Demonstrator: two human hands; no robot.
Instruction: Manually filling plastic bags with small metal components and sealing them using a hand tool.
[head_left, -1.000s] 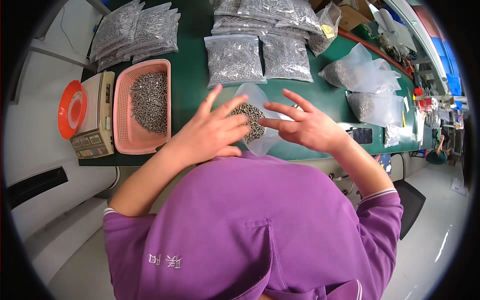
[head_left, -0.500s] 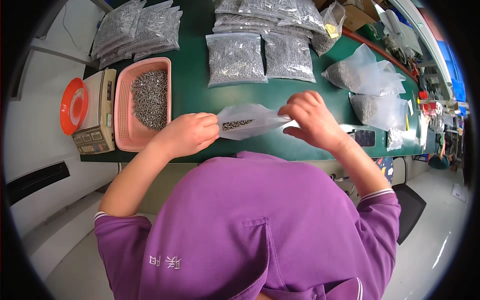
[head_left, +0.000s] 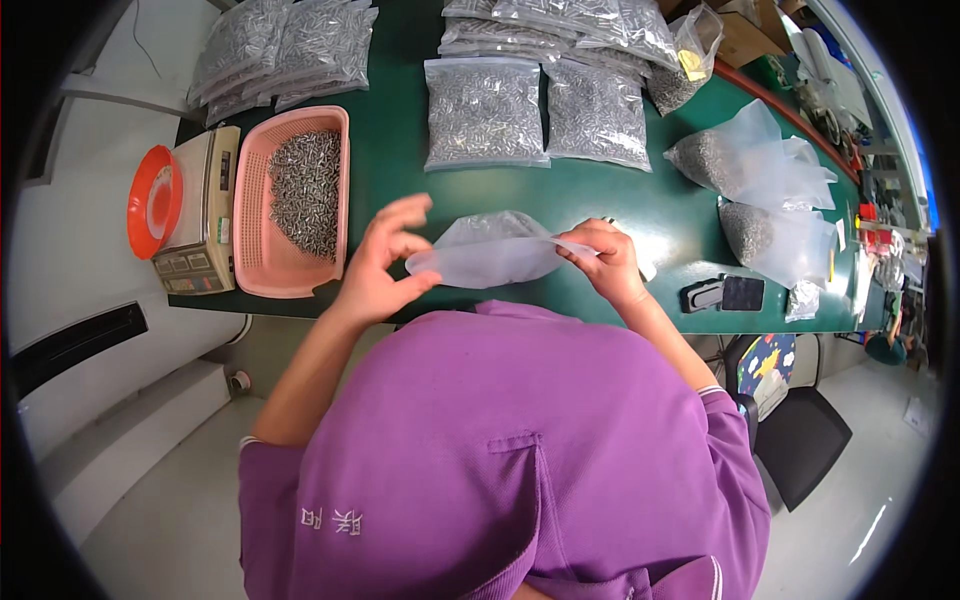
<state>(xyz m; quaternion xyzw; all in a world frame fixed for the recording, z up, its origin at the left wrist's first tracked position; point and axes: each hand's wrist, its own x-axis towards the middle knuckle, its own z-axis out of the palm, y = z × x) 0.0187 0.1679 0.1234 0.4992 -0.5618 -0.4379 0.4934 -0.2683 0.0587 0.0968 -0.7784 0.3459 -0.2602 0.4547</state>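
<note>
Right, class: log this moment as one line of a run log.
left hand: holds clear plastic bag | right hand: pinches bag's other end | bag: above green table | pink basket: small metal parts

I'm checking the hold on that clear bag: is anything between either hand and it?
Nothing visible is. The left hand pinches the left end of the clear plastic bag and the right hand pinches its right end, both directly on the plastic, above the green table. The pink basket of metal parts sits off to the left.

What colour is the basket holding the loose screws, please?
Pink; the basket shows best in the head view.
</note>
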